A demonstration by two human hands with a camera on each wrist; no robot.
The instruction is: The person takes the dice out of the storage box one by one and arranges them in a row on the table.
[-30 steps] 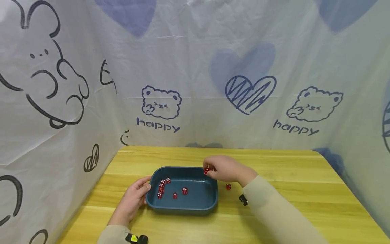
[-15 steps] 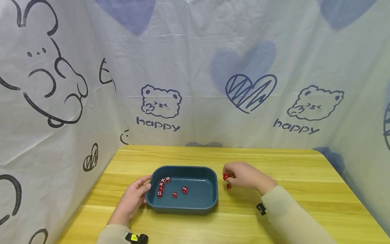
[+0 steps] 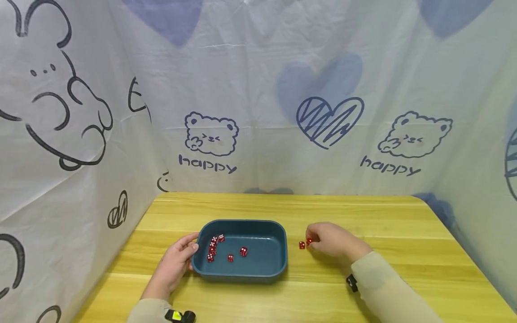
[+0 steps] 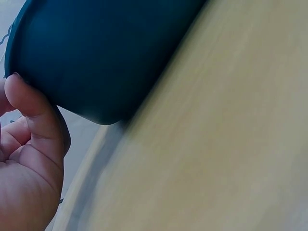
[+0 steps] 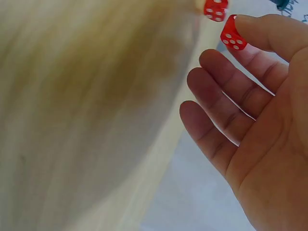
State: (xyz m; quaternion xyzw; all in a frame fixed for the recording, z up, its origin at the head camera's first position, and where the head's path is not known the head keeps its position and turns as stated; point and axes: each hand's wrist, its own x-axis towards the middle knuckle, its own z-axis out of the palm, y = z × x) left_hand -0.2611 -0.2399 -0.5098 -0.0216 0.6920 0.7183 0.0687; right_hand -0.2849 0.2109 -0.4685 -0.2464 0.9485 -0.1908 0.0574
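A dark teal tray (image 3: pixel 258 270) stands on the table with several red dice in it, mostly along its left side; one die (image 3: pixel 243 251) lies nearer the middle. My left hand (image 3: pixel 176 264) grips the tray's left end, thumb at the rim; the left wrist view shows that thumb (image 4: pixel 30 98) against the wall. To the right of the tray, my right hand (image 3: pixel 333 240) pinches a red die (image 5: pixel 233 36) between thumb and index finger, the other fingers loosely bent. Just left of it another red die (image 3: pixel 302 245) sits on the table, apart from the tray.
The yellow wood-grain table (image 3: pixel 363 291) extends beyond the tray on all sides. Behind it and at the left hangs a pale printed cloth (image 3: pixel 266 157) with hearts and bear drawings. Each wrist wears a small black camera, such as the left one (image 3: pixel 180 316).
My right hand has moved from above the tray's right rim, rightward and down to the table beside the single die, with a die between its fingers throughout. The left hand keeps its grip.
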